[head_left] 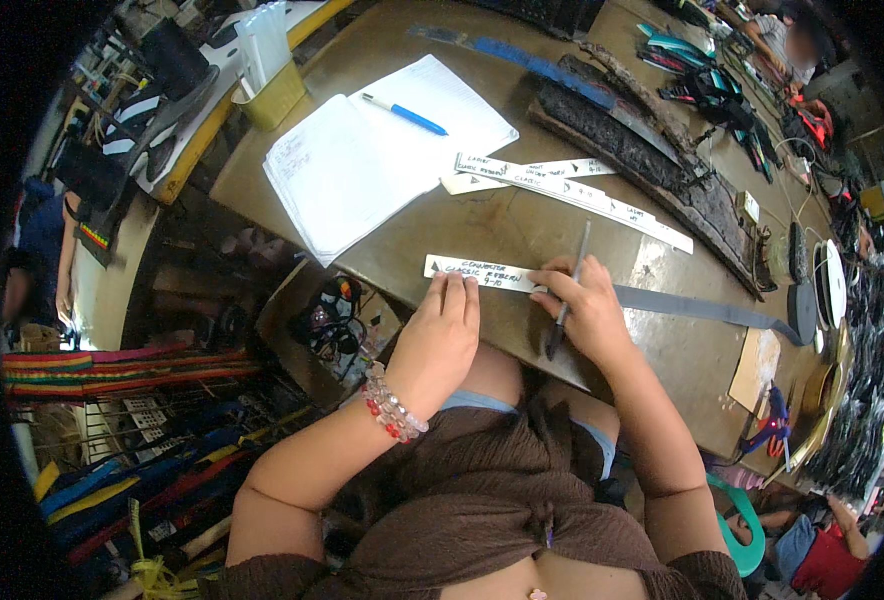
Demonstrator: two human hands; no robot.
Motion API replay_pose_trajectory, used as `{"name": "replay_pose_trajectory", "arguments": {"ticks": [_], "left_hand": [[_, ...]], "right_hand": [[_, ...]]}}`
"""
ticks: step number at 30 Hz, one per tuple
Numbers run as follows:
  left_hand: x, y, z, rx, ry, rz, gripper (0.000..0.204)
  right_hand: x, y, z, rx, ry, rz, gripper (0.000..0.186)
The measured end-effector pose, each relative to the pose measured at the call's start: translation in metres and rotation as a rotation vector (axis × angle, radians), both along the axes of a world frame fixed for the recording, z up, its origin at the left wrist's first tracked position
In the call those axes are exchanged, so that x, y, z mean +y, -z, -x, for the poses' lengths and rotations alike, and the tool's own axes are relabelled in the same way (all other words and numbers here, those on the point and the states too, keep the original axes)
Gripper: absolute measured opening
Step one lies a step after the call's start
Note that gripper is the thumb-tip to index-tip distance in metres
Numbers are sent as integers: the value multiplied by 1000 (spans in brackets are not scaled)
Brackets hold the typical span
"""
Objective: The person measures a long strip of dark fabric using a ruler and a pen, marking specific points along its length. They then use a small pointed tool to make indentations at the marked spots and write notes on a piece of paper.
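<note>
At frame centre my left hand (440,335) lies flat, pinning the white handwritten cardboard strip (482,272) on the brown worktable (482,225), while my right hand (584,312) grips a dark pen (568,300), seemingly mid-marking, so steadiness matters.

Card strip (477,271) on the table (522,225) edge, notebook (372,150) behind it, pen (404,114) on notebook, more strips (572,190) behind-right, scissors (772,430) far right.

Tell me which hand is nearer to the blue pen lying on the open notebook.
Left. The left hand presses the white strip below the blue pen; the right hand, holding a dark pen, sits further off to the right.
</note>
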State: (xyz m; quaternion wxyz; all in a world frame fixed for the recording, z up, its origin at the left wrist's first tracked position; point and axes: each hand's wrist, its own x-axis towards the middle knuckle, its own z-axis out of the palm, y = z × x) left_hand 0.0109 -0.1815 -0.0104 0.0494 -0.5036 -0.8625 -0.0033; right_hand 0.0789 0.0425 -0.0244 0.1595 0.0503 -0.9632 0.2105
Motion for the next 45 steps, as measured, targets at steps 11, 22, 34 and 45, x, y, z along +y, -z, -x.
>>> {"name": "replay_pose_trajectory", "arguments": {"ticks": [11, 22, 34, 45], "left_hand": [[8, -19, 53, -351, -65, -322, 15], [-32, -39, 8, -1239, -326, -915, 24], [10, -38, -69, -2129, -201, -488, 39], [13, -59, -77, -2698, -137, -639, 32]], "right_hand": [[-29, -132, -29, -167, -193, 551, 68], [-42, -171, -83, 426, 30, 9, 19], [-41, -54, -75, 109, 218, -407, 25], [-26, -45, -64, 366, 382, -299, 28]]}}
